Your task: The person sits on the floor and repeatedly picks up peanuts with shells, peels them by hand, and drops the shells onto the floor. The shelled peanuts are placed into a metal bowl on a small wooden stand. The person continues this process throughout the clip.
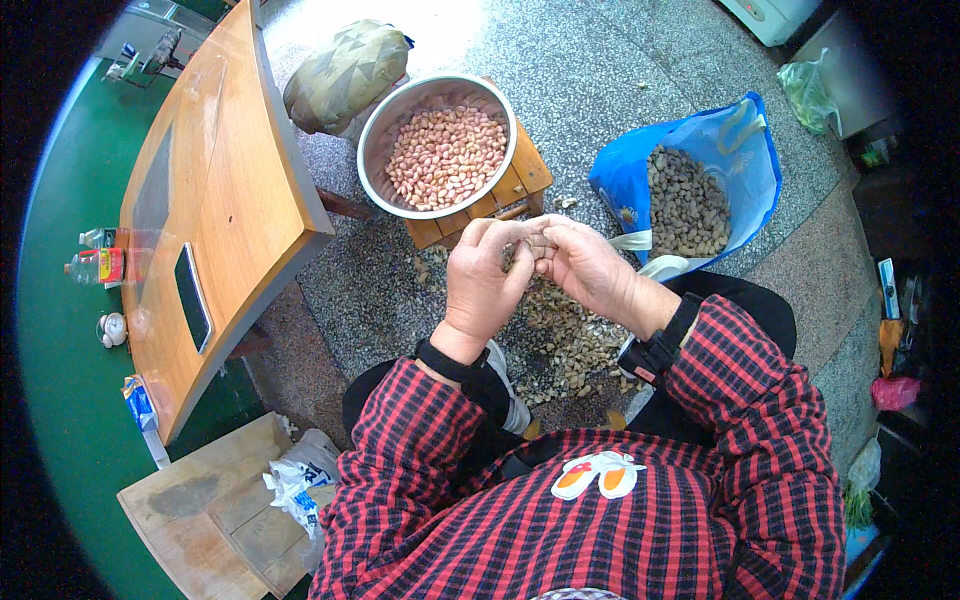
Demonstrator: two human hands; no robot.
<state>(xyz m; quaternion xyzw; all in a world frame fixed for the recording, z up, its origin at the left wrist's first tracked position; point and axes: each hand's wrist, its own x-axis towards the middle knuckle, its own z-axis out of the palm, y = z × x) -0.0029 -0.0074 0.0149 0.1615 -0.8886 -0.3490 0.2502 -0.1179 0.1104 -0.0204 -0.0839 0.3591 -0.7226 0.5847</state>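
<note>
My left hand [487, 281] and my right hand [585, 262] meet in front of me, fingertips together. A small brownish thing, seemingly a peanut in its shell [510, 257], shows between the curled fingers of my left hand; my right fingers touch the same spot, and what they grip is hidden. Beyond them a steel basin [365, 161] holds many shelled pink peanuts [446, 157] and rests on a wooden stool [529, 161]. To the right stands an open blue bag [621, 166] of unshelled peanuts [686, 202]. Broken shells [577, 349] litter the floor beneath my hands.
A wooden table [247, 150] at the left bears a phone [194, 298]. A cushion-like patterned bundle [349, 75] lies behind the basin. A low wooden surface [202, 495] with a white plastic bag [304, 480] is at the lower left. The blue bag's handle [664, 268] lies near my right wrist.
</note>
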